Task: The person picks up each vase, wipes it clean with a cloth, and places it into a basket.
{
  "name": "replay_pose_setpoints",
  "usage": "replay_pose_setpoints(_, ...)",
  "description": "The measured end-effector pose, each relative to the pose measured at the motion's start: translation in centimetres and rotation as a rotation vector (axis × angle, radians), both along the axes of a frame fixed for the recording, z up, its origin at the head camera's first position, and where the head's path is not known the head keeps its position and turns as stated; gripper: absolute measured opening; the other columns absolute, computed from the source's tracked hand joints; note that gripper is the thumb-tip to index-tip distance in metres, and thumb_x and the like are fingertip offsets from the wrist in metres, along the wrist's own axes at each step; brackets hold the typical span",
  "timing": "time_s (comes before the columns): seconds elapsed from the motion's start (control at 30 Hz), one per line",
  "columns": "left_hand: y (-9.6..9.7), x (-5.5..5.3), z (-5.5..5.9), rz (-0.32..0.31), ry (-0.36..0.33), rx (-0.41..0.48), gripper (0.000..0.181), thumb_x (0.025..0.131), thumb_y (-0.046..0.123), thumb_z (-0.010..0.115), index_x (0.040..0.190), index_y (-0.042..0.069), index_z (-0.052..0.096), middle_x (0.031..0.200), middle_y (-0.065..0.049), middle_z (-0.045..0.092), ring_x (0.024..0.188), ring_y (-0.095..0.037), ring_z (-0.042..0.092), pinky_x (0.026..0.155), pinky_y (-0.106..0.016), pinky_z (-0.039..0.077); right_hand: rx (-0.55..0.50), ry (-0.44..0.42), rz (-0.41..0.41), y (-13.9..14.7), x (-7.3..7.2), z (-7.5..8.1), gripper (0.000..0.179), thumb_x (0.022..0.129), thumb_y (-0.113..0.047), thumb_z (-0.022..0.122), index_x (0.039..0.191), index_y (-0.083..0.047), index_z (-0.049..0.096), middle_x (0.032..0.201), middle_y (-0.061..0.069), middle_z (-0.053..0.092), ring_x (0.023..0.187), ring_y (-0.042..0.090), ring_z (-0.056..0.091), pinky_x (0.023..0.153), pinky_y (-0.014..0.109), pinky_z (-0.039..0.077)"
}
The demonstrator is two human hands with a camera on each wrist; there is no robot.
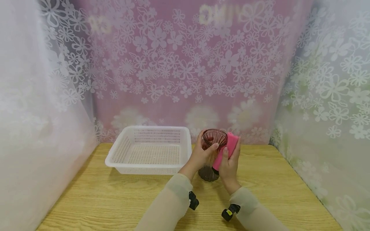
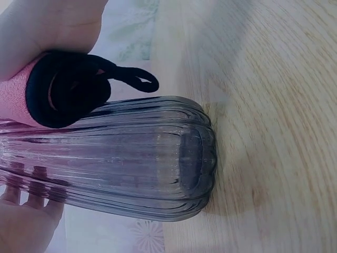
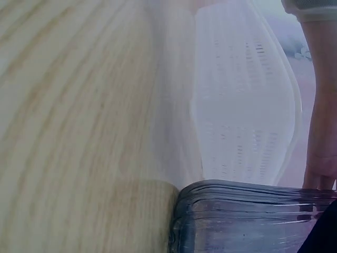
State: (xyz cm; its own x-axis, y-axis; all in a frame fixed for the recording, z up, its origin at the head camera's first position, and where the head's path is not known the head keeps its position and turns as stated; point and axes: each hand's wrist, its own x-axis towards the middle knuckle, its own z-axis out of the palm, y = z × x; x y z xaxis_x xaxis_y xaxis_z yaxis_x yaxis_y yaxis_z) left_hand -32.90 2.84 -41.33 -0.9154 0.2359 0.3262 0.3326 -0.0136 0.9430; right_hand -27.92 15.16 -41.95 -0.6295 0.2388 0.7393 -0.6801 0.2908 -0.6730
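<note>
Glass vase: the fluted, smoky-pink vase is upright at about four o'clock from the middle of the head view, its base down on the wood-grain table.
Left hand: at nine o'clock on the vase, the left hand grips its upper part, thumb in front below the rim, fingers around the back, showing through the glass.
Pink cloth: a rolled cloth sits at three o'clock, close beside the vase; whether they touch I cannot tell. Its lower end has a black edge and a black loop.
Right hand: the right hand holds the roll between thumb and fingers.
White basket: a perforated plastic basket stands at nine o'clock from the vase.
Backdrop: a pink floral sheet hangs at twelve o'clock.
</note>
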Motion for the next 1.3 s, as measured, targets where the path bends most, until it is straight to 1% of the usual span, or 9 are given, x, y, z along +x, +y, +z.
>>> replay_pose_setpoints(0.1,0.0,0.0,0.0,0.005,0.003,-0.004,0.095,0.083,0.067,0.069,0.158,0.037,0.02,0.142,-0.009,0.052,0.127,-0.019,0.054,0.105,-0.042,0.044,-0.005,-0.067,-0.02,-0.1,0.1,-0.2,0.062,0.106,0.0,0.037,0.157,0.004,0.002,0.15,0.03,0.028,0.128,0.038,0.04,0.098,0.015,0.034)
replay_pose_setpoints(0.23,0.0,0.0,0.0,0.004,0.003,-0.007,0.095,0.083,0.069,0.068,0.158,0.038,0.019,0.141,-0.009,0.053,0.126,-0.019,0.054,0.105,-0.042,0.044,-0.02,-0.133,-0.045,0.4,-1.1,-1.9,0.064,0.107,-0.005,0.038,0.161,-0.004,0.003,0.154,0.025,0.026,0.132,0.039,0.038,0.098,0.017,0.034)
replay_pose_setpoints(0.33,0.1,0.0,-0.1,-0.002,0.001,-0.005,0.095,0.083,0.068,0.067,0.158,0.038,0.018,0.139,-0.009,0.055,0.125,-0.019,0.055,0.104,-0.043,0.044,-0.012,-0.166,-0.071,0.9,-2.0,-3.1,0.065,0.108,-0.008,0.039,0.162,-0.01,0.003,0.157,0.021,0.025,0.135,0.037,0.037,0.103,0.028,0.037)
replay_pose_setpoints(0.47,0.1,0.0,-0.2,0.001,-0.006,-0.011,0.095,0.083,0.068,0.068,0.158,0.039,0.018,0.14,-0.009,0.054,0.125,-0.018,0.055,0.104,-0.042,0.045,0.007,-0.21,-0.065,1.2,-2.0,-3.6,0.064,0.109,-0.015,0.039,0.163,-0.014,0.005,0.159,0.019,0.025,0.137,0.037,0.035,0.106,0.052,0.035)
replay_pose_setpoints(0.53,0.1,0.0,-0.2,0.001,-0.009,-0.012,0.094,0.084,0.067,0.068,0.158,0.039,0.018,0.14,-0.008,0.055,0.125,-0.018,0.055,0.103,-0.042,0.045,0.013,-0.237,-0.053,1.3,-2.0,-3.8,0.062,0.109,-0.018,0.039,0.163,-0.015,0.007,0.159,0.019,0.026,0.137,0.036,0.036,0.105,0.057,0.035)
replay_pose_setpoints(0.7,0.1,0.0,-0.1,-0.009,-0.007,0.005,0.092,0.085,0.064,0.069,0.158,0.038,0.018,0.135,-0.007,0.058,0.121,-0.017,0.057,0.101,-0.04,0.047,0.053,-0.296,-0.059,1.5,-1.8,-4.0,0.059,0.11,-0.022,0.039,0.162,-0.016,0.014,0.153,0.022,0.031,0.127,0.038,0.043,0.098,0.058,0.041)
replay_pose_setpoints(0.83,0.1,0.1,0.0,-0.013,0.004,0.012,0.094,0.085,0.065,0.068,0.159,0.036,0.018,0.134,-0.007,0.059,0.121,-0.017,0.058,0.101,-0.039,0.047,0.092,-0.304,-0.081,1.7,-1.8,-4.2,0.057,0.11,-0.021,0.039,0.162,-0.015,0.017,0.147,0.024,0.036,0.117,0.037,0.047,0.091,0.056,0.043)
replay_pose_setpoints(1.1,0.1,0.0,0.0,-0.019,-0.005,0.024,0.094,0.086,0.063,0.069,0.159,0.035,0.018,0.137,-0.01,0.058,0.124,-0.018,0.056,0.104,-0.04,0.045,0.145,-0.33,-0.072,2.2,-1.6,-4.5,0.057,0.109,-0.018,0.041,0.162,-0.017,0.02,0.149,0.025,0.034,0.12,0.041,0.046,0.094,0.06,0.042)
replay_pose_setpoints(1.3,0.0,0.0,0.1,-0.051,-0.006,0.041,0.091,0.091,0.05,0.07,0.16,0.029,0.014,0.138,-0.015,0.057,0.125,-0.021,0.056,0.104,-0.041,0.045,0.163,-0.363,-0.049,2.7,-1.8,-4.9,0.056,0.109,-0.018,0.042,0.161,-0.019,0.022,0.148,0.025,0.036,0.118,0.039,0.048,0.093,0.058,0.044)
